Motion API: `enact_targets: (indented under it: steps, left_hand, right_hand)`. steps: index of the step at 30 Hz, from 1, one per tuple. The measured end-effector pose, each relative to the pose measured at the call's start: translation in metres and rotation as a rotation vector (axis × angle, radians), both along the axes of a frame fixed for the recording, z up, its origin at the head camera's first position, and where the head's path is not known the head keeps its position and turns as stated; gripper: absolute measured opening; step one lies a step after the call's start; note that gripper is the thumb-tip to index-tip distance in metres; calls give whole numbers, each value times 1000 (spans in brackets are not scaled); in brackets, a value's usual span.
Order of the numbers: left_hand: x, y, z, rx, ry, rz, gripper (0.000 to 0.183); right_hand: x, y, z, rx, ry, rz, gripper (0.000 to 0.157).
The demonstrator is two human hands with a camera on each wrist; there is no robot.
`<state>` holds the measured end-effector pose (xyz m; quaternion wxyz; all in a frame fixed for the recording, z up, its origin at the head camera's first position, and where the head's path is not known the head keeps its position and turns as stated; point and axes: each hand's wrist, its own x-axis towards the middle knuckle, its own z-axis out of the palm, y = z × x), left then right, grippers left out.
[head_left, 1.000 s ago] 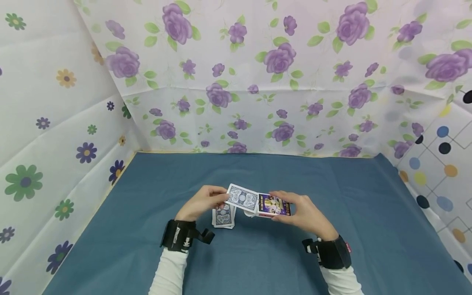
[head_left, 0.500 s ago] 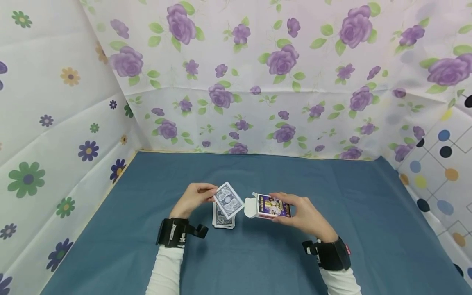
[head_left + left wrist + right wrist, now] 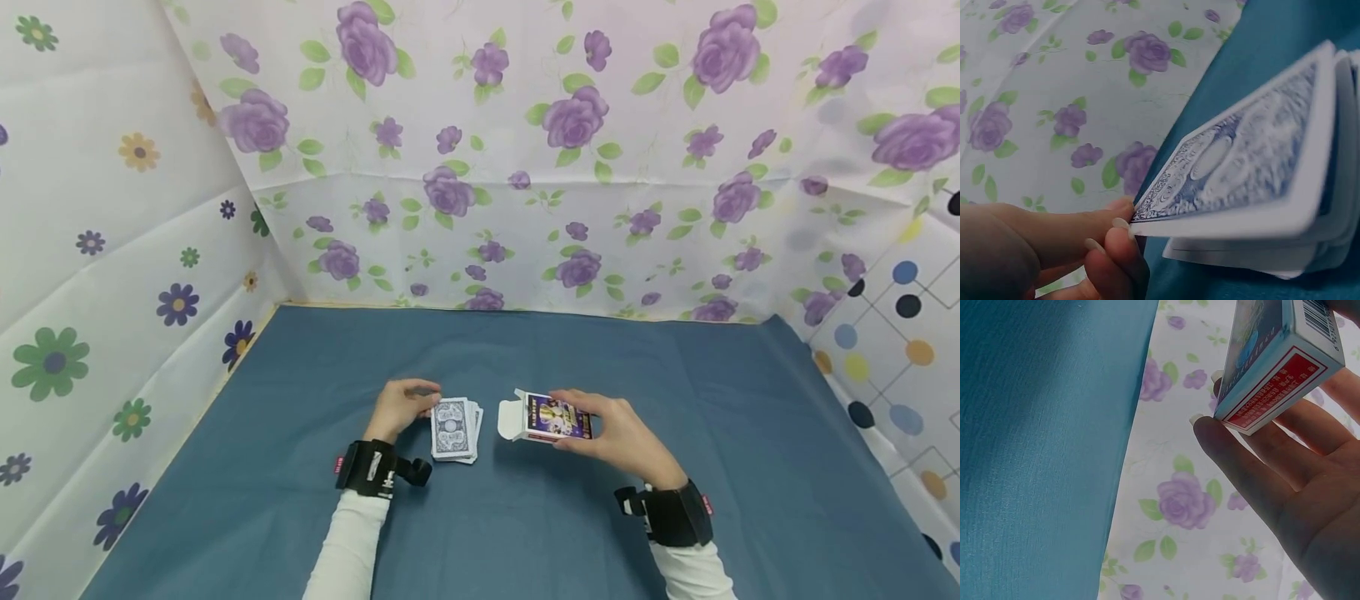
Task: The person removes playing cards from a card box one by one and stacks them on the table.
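A playing card (image 3: 1229, 156) with a blue-and-white patterned back is pinched at one corner between the thumb and fingers of my left hand (image 3: 399, 408). It lies close over a loose stack of playing cards (image 3: 474, 433), overlapping most of it in the head view. My right hand (image 3: 618, 433) grips a small card box (image 3: 558, 417) by its right end, held up over the cloth. The box has a purple and gold front, a red panel on its side (image 3: 1275, 387) and a white flap (image 3: 512, 419) standing open at its left end.
Blue cloth (image 3: 540, 533) covers the table. A white sheet with purple flowers (image 3: 450, 192) hangs along the back edge, and patterned sheets line the left and right sides. Each wrist wears a black strap (image 3: 667, 517) over a white sleeve.
My left hand has drawn the card out leftward from the box mouth, turned it and lowered it onto the stack. The right hand and box have stayed almost still.
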<state>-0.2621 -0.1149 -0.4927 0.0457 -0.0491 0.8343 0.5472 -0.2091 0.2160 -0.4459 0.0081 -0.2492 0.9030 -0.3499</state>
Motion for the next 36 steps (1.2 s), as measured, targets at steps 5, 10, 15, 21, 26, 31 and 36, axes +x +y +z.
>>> enact_targets:
  steps: [5,10,15,21,26,31,36]
  left_hand:
    - [1,5,-2,-98,-11,56,35]
    - [4,10,-3,-204,6,95,35]
    - [5,12,-3,-238,24,95,29]
    - [5,13,-5,-257,59,101,25]
    - [14,15,12,-253,155,63,21]
    - [27,32,44,-25,114,-214,19]
    - [39,62,54,79,36,-443,22]
  right_hand:
    - [0,0,0,-3,6,7,64]
    - [0,0,-1,-12,2,15,64]
    - [-1,0,-2,-6,-1,12,64]
    - [-1,-1,-3,-5,-9,9,64]
    - [-1,-2,-4,-11,-17,14,64]
    - [0,-4,-2,-2,-12,22,64]
    - [2,-6,2,-14,-1,36,64]
